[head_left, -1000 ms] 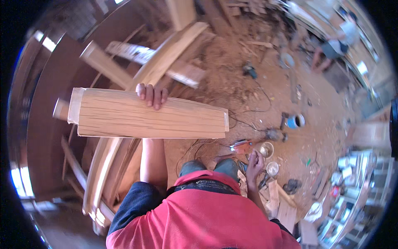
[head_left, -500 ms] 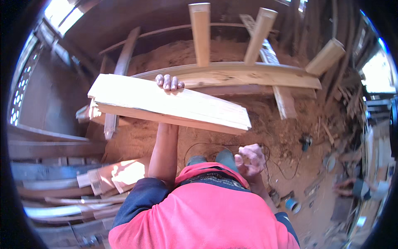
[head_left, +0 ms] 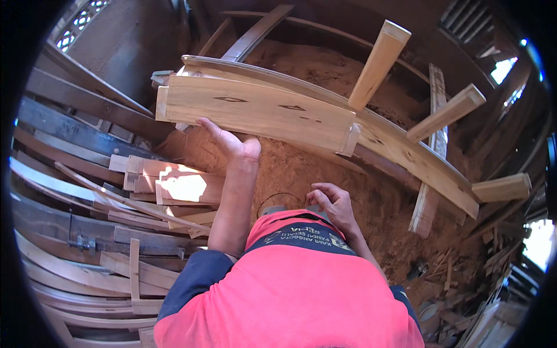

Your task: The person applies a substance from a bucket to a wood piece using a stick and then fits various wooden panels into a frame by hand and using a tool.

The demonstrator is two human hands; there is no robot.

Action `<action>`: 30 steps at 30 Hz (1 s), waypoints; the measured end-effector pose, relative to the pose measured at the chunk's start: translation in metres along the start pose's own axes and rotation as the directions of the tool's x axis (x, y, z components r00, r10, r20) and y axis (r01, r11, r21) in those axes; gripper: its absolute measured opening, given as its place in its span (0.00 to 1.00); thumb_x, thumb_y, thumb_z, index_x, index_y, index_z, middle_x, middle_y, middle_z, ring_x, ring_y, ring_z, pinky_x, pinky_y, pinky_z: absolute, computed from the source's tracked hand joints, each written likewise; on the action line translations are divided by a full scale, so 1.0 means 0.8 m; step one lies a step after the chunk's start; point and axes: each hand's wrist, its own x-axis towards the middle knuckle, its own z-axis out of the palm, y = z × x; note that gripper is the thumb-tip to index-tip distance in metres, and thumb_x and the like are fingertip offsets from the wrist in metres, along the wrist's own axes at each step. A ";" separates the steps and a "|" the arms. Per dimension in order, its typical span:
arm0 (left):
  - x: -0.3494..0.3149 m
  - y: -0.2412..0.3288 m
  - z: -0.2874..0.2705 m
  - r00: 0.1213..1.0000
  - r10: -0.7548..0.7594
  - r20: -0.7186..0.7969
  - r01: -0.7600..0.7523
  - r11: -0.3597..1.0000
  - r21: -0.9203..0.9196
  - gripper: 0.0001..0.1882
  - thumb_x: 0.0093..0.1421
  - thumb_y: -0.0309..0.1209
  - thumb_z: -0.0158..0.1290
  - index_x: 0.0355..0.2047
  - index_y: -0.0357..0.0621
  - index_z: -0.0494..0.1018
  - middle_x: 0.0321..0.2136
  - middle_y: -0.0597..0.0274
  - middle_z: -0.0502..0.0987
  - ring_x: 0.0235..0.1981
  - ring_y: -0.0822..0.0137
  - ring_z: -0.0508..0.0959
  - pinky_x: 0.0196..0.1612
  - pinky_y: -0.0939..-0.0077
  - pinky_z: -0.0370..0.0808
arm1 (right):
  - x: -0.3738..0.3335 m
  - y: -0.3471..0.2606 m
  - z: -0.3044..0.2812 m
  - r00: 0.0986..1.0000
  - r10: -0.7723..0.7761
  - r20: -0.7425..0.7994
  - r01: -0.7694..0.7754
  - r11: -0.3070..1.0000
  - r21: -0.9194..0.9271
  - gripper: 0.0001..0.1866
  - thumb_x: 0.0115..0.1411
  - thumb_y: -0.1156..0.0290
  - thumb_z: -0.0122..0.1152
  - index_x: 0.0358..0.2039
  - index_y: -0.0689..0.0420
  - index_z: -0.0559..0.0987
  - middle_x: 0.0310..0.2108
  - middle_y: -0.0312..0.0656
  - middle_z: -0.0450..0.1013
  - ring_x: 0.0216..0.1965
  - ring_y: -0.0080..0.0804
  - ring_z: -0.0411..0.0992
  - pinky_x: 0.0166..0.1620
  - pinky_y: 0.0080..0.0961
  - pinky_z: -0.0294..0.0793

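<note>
Now the board (head_left: pixel 255 110) shows a broad, pale face with dark knots, whereas half a second ago its upper face was glaring with light and a row of fingertips curled over the far edge. Those fingertips are out of sight. The view has swung too, bringing more of the curved wooden strips (head_left: pixel 75 284) in at the left. The board overlaps the left part of a long plank (head_left: pixel 400 152) that has three wooden posts (head_left: pixel 380 64) standing out from its far side; whether the two touch, I cannot tell.

The left hand (head_left: pixel 237 145) is at the board's near edge, left of its middle, with the wrist bent back and the thumb stretched up and to the left alongside that edge. Its other fingers are hidden by the board, so how far they are bent, and how firm any hold is, cannot be told.

The right hand (head_left: pixel 337 206) hangs in front of the red shirt (head_left: pixel 325 290), well apart from the board, over ground covered in brown sawdust (head_left: pixel 284 165). Its fingers, bunched and blurred earlier, are now loosely bent and partly spread, with nothing seen in them.
</note>
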 end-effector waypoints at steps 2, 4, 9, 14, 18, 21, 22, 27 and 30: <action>-0.004 -0.008 -0.001 0.999 0.001 -0.044 -0.002 1.000 -0.022 0.43 0.63 0.66 0.40 0.69 0.52 0.53 0.68 0.63 0.56 0.68 0.61 0.57 0.71 0.59 0.52 | 0.021 -0.006 -0.018 0.999 -0.016 0.035 0.017 0.999 -0.029 0.16 0.68 0.66 0.56 0.51 0.63 0.76 0.38 0.42 0.80 0.36 0.23 0.77 0.36 0.20 0.75; -0.007 -0.014 -0.003 0.994 0.002 -0.113 -0.005 1.000 -0.031 0.42 0.64 0.66 0.40 0.68 0.52 0.53 0.68 0.63 0.57 0.67 0.61 0.57 0.70 0.59 0.53 | 0.042 -0.009 -0.030 0.990 0.096 0.098 -0.106 0.990 0.094 0.18 0.68 0.65 0.56 0.54 0.61 0.74 0.44 0.43 0.79 0.41 0.24 0.76 0.40 0.21 0.75; -0.017 -0.025 -0.020 0.933 -0.081 -0.351 0.065 0.996 -0.055 0.38 0.64 0.63 0.44 0.66 0.54 0.61 0.65 0.64 0.64 0.65 0.59 0.62 0.69 0.52 0.54 | 0.089 -0.008 -0.041 0.954 0.116 0.277 -0.162 0.976 0.149 0.23 0.68 0.64 0.55 0.61 0.58 0.68 0.56 0.44 0.72 0.52 0.29 0.71 0.48 0.26 0.74; -0.022 -0.035 -0.041 0.914 -0.082 -0.397 0.029 0.990 -0.139 0.39 0.62 0.63 0.46 0.65 0.53 0.61 0.65 0.62 0.63 0.64 0.57 0.63 0.68 0.47 0.56 | 0.137 -0.008 -0.031 0.925 0.030 0.379 -0.191 0.900 0.393 0.26 0.68 0.61 0.56 0.63 0.56 0.65 0.60 0.44 0.68 0.56 0.36 0.69 0.52 0.33 0.72; -0.025 -0.047 -0.060 0.897 -0.044 -0.441 -0.003 0.994 -0.105 0.40 0.63 0.64 0.44 0.67 0.51 0.57 0.66 0.61 0.60 0.66 0.58 0.61 0.69 0.49 0.54 | 0.171 -0.002 -0.015 0.934 0.048 0.355 -0.256 0.781 0.569 0.27 0.66 0.58 0.58 0.61 0.56 0.66 0.57 0.45 0.69 0.57 0.42 0.69 0.55 0.42 0.71; -0.035 -0.061 -0.078 0.888 0.066 -0.455 -0.076 0.997 -0.005 0.41 0.65 0.64 0.38 0.69 0.51 0.53 0.67 0.62 0.58 0.68 0.59 0.57 0.71 0.55 0.50 | 0.201 -0.003 0.000 0.921 0.248 0.302 -0.389 0.640 0.662 0.33 0.64 0.54 0.60 0.62 0.60 0.63 0.57 0.48 0.69 0.58 0.44 0.68 0.62 0.49 0.66; -0.039 -0.061 -0.086 0.870 0.029 -0.492 -0.023 1.000 0.018 0.42 0.65 0.65 0.37 0.70 0.51 0.52 0.68 0.63 0.57 0.68 0.60 0.56 0.70 0.56 0.52 | 0.209 -0.006 0.002 0.908 0.243 0.341 -0.414 0.641 0.646 0.33 0.64 0.54 0.60 0.62 0.60 0.63 0.57 0.48 0.69 0.58 0.44 0.68 0.62 0.49 0.66; -0.012 -0.047 -0.122 0.864 -0.271 -0.424 0.324 0.944 0.056 0.37 0.63 0.65 0.43 0.64 0.58 0.61 0.59 0.66 0.68 0.58 0.64 0.68 0.59 0.58 0.68 | 0.255 -0.017 0.018 0.937 0.227 0.267 -0.346 0.716 0.606 0.30 0.63 0.59 0.60 0.61 0.60 0.64 0.57 0.45 0.68 0.59 0.39 0.68 0.60 0.47 0.68; 0.060 -0.047 -0.131 0.849 -0.349 -0.397 0.408 0.910 0.073 0.33 0.61 0.63 0.48 0.59 0.57 0.65 0.55 0.67 0.71 0.55 0.67 0.71 0.54 0.57 0.71 | 0.312 -0.018 0.038 0.957 0.203 0.209 -0.285 0.800 0.528 0.31 0.63 0.57 0.60 0.62 0.55 0.63 0.58 0.42 0.67 0.60 0.36 0.67 0.59 0.45 0.71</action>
